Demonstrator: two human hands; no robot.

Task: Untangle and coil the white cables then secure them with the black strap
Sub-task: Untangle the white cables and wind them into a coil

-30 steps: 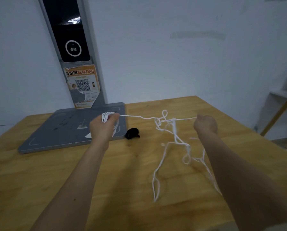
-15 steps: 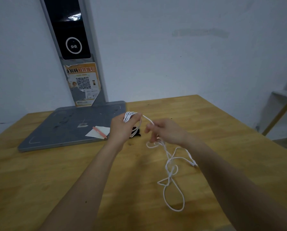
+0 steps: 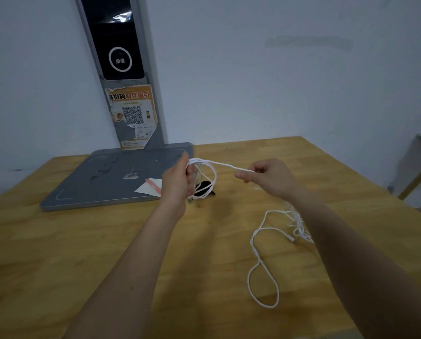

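Observation:
My left hand [image 3: 176,182] is raised over the table and grips a small coil of white cable [image 3: 210,178] whose loops hang below the fingers. From the coil a taut stretch of cable runs right to my right hand [image 3: 268,178], which pinches it between thumb and fingers. The loose rest of the white cable [image 3: 261,263] drops under my right forearm and lies in tangled loops on the wooden table [image 3: 82,253]. The black strap [image 3: 203,189] lies on the table just behind the hanging coil, partly hidden by it.
A grey flat base [image 3: 106,182] with an upright post carrying a dark screen and a QR sticker [image 3: 132,116] stands at the back left. A white paper slip with a pink strip [image 3: 150,187] lies on the base near my left hand. The table's right edge is close.
My hands have drawn apart from half a second ago, my right hand sliding right along the cable. The coil in my left hand has gained a loop, and the loose cable has shifted right.

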